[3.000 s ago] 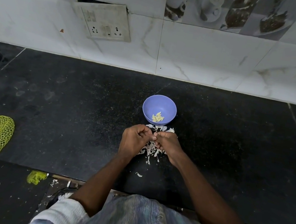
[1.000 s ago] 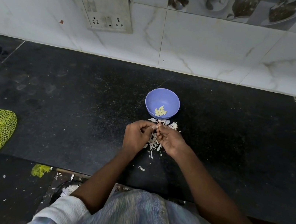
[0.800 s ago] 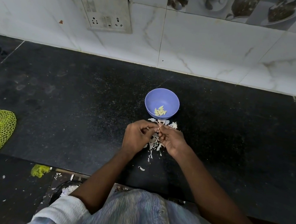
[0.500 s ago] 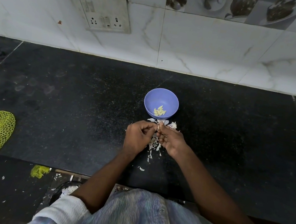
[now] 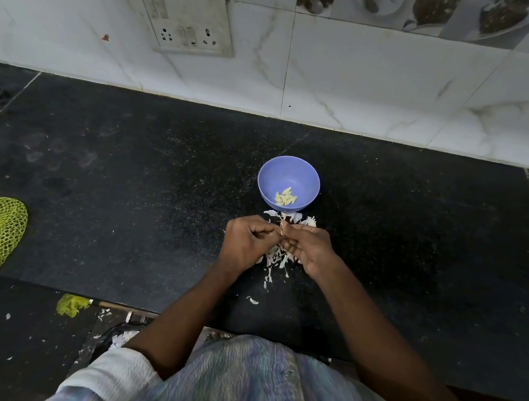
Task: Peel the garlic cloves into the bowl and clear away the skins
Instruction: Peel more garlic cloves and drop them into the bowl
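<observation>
Near the counter's (image 5: 121, 177) middle, both hands (image 5: 278, 246) are still pinching, seemingly, one garlic clove (image 5: 281, 232); bowl (image 5: 288, 183) count unchanged.

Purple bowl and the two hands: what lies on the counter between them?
In the head view, loose white garlic skins lie on the black counter between the purple bowl and the left hand and right hand.
</observation>
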